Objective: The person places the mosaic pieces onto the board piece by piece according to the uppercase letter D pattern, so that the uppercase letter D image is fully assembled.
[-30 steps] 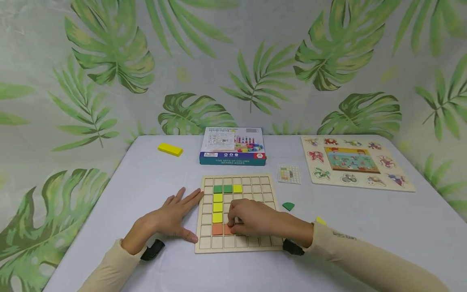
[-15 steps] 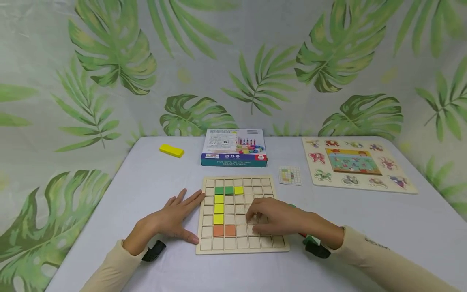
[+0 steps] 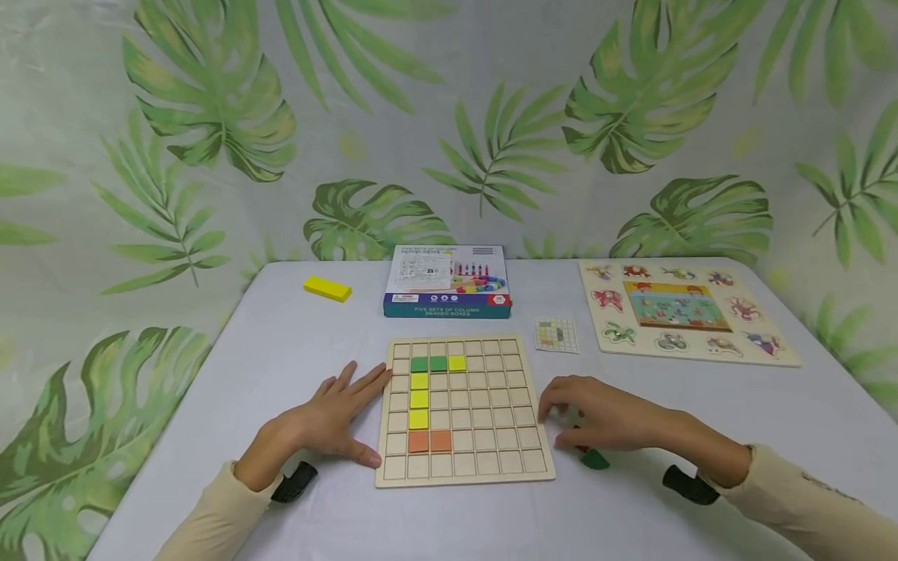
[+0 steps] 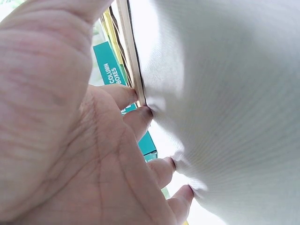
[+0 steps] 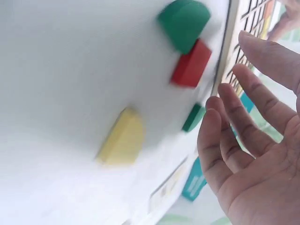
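Observation:
A wooden grid board (image 3: pixel 484 465) lies on the table, with green tiles (image 3: pixel 438 364), yellow tiles (image 3: pixel 418 399) and two orange tiles (image 3: pixel 440 441) in its squares. My left hand (image 3: pixel 326 421) rests beside it, fingers spread, fingertips and thumb right at the board's left edge. Just right of the board is my right hand (image 3: pixel 606 413), fingers loosely bent and holding nothing. It is over loose pieces: in the right wrist view a green rounded piece (image 5: pixel 185 23) touches a red block (image 5: pixel 192 63), with another green piece (image 5: pixel 192 117) and a yellow curved piece (image 5: pixel 124 138) nearby.
A small pattern card (image 3: pixel 556 335) lies beyond the board's right corner. Behind stand a bead-set box (image 3: pixel 449 282) and, to its left, a yellow block (image 3: pixel 327 288). A sea-animal puzzle board (image 3: pixel 613 343) lies at the back right.
My right hand has let go of the second orange tile, which lies in its square, and moved right, off the board. The left hand stays at the board's edge.

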`<state>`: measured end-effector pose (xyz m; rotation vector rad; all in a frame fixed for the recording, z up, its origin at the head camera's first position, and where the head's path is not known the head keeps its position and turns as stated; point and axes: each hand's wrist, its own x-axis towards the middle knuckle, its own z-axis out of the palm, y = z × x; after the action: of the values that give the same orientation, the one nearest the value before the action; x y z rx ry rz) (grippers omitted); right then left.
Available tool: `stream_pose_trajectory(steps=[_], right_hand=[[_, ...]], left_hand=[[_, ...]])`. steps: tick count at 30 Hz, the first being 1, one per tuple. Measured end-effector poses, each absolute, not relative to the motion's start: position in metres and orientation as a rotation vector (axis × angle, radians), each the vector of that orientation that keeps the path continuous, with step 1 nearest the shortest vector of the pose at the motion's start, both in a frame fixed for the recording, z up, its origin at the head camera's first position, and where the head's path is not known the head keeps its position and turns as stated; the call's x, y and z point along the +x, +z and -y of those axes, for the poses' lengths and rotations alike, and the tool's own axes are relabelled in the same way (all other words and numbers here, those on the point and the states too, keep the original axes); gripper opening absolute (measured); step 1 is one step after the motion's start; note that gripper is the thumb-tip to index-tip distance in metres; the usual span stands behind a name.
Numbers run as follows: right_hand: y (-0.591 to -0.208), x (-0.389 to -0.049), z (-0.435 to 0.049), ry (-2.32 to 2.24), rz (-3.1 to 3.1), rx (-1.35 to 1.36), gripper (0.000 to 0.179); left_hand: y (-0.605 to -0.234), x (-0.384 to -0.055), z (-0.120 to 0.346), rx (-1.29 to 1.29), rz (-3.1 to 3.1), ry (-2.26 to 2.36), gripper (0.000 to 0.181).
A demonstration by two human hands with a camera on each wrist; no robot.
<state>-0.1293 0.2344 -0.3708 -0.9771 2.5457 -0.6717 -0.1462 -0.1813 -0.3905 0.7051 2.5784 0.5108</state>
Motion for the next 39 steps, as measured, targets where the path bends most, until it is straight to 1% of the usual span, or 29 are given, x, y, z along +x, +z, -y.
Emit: stream_pose_trajectory(steps=[7,13,17,30,39], right_hand=[[-0.368,-0.128,-0.261,-0.608,-2.603,-0.837,0.021],[-0.362,-0.127,-0.284,-0.574,-2.607,-0.790,0.028],[-0.361,-0.125,-0.295,-0.577,-2.584,-0.746,0.029],[-0.373,-0.124,-0.302,-0.584,-2.598,-0.747,0.021],[-0.377,-0.129,-0.304,-0.572,-2.631,-0.768,0.020]], left_hand=[[-0.390,-0.146,0.181,0.709,-2.578,0.507,0.124],[-0.392,-0.147,0.182,0.720,-2.588,0.492,0.125],[-0.394,-0.148,0.183,0.729,-2.590,0.490,0.125],[-0.396,-0.147,0.182,0.733,-2.589,0.508,0.125],[-0.394,-0.147,0.182,0.719,-2.588,0.502,0.125]])
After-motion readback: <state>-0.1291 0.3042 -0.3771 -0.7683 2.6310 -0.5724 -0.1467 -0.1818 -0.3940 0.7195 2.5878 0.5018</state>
